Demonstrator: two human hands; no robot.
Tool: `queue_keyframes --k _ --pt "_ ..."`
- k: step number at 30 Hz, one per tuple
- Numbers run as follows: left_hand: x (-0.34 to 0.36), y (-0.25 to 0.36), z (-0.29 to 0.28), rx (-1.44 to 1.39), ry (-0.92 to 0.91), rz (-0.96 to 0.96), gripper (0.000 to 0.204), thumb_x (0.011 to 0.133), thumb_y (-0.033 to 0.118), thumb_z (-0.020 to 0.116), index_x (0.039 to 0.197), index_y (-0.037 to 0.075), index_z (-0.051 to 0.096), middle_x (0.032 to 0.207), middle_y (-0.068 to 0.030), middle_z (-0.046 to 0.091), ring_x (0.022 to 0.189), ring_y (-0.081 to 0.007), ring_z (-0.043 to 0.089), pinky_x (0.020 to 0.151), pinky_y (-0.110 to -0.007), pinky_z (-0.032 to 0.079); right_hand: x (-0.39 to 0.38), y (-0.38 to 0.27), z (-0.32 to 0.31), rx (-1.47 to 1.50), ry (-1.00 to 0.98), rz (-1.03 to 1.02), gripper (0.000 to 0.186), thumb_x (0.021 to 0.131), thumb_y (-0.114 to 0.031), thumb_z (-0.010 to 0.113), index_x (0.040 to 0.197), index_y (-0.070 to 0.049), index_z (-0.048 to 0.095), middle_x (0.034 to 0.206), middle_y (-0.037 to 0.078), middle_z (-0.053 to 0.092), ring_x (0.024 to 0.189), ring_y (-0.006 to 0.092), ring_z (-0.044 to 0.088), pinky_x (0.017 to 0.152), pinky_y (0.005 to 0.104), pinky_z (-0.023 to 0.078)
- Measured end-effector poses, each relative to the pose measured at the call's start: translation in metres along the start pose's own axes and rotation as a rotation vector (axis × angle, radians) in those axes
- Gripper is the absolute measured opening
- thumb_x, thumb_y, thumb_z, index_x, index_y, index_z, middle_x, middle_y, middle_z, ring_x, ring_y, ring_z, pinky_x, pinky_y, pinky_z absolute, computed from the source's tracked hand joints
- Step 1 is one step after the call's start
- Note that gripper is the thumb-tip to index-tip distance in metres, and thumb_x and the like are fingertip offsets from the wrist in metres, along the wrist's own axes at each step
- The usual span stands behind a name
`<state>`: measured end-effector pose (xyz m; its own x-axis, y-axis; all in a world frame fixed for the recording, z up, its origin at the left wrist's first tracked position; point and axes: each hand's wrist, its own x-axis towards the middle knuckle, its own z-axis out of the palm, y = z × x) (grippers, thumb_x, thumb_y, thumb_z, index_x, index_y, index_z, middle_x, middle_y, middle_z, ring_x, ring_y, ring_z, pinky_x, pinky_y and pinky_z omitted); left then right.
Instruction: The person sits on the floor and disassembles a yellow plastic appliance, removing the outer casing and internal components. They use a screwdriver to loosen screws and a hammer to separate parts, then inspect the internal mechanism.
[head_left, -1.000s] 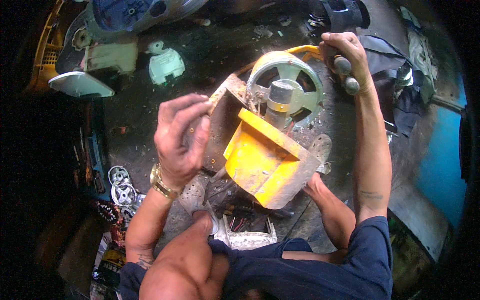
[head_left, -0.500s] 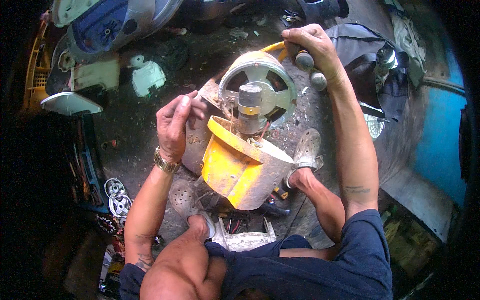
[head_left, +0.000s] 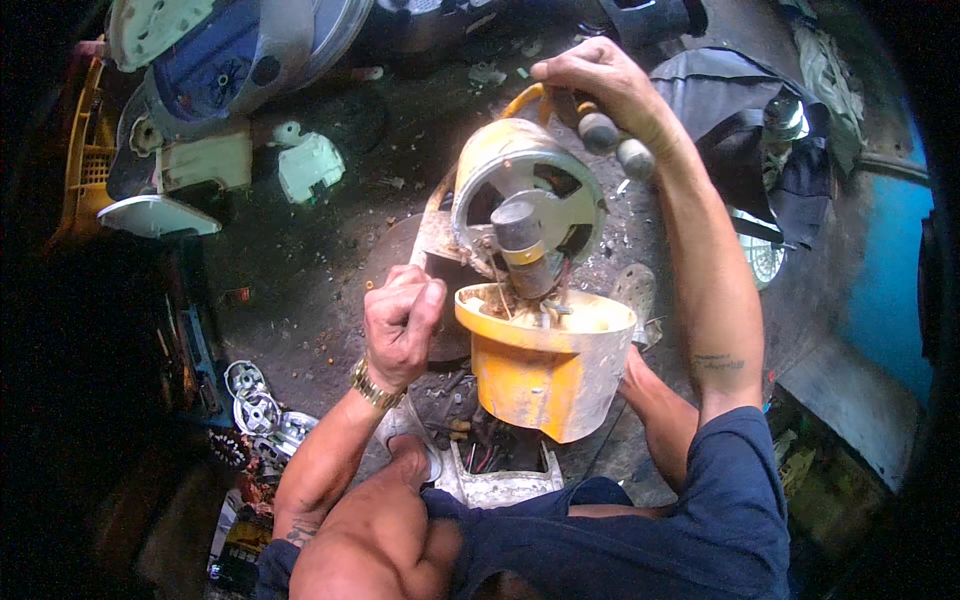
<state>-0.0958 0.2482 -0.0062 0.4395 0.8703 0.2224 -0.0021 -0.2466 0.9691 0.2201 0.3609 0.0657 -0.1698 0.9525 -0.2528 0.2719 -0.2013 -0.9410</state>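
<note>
In the upper left of the frame lies a blue tub [head_left: 195, 92], a small dark hub [head_left: 222, 78] showing inside it. Dark sheeting [head_left: 715, 80] fills the upper right. In the centre stands the yellow pot [head_left: 530, 385], mouth upward; wires and small metal parts [head_left: 550, 312] sit in it, too jumbled to tell apart. Just above its mouth is the drum [head_left: 475, 165], tilted, dark gaps in its face. A white frame [head_left: 510, 487] at the lower centre has red and dark wires in its opening. At the upper centre-right, the right hand [head_left: 605, 85] wraps tightly around two grey-ended handles [head_left: 598, 132], beside a curved yellow bar. The left hand [head_left: 402, 328], left of the pot, is curled into a fist at the bracket [head_left: 437, 235]; I cannot tell whether it pinches it. A grey cylinder [head_left: 517, 226], yellow-banded, stands before the drum, its lower end at the pot's mouth.
</note>
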Motion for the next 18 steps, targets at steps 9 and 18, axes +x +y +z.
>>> queue_keyframes --k 9,18 --pt "0.002 -0.006 -0.007 0.023 -0.059 0.004 0.037 0.093 0.004 0.059 0.057 0.003 0.052 0.053 -0.008 0.045 0.048 -0.0261 0.045 0.064 -0.037 0.044 -0.013 0.006 0.006 0.094 0.318 -0.187 0.031 0.097 -0.03 0.065 0.086 -0.002 0.074 0.076 0.002 0.069 0.067 0.0093 0.062 0.065 0.0259 0.049" --pt "-0.001 -0.009 0.001 0.015 0.047 0.023 0.037 0.092 0.003 0.057 0.056 0.003 0.049 0.052 -0.0074 0.043 0.046 -0.0261 0.042 0.062 -0.037 0.045 -0.131 0.046 0.06 0.178 0.958 -0.043 0.022 0.098 -0.021 0.062 0.089 -0.002 0.065 0.077 0.004 0.066 0.07 0.0106 0.059 0.066 0.0263 0.048"
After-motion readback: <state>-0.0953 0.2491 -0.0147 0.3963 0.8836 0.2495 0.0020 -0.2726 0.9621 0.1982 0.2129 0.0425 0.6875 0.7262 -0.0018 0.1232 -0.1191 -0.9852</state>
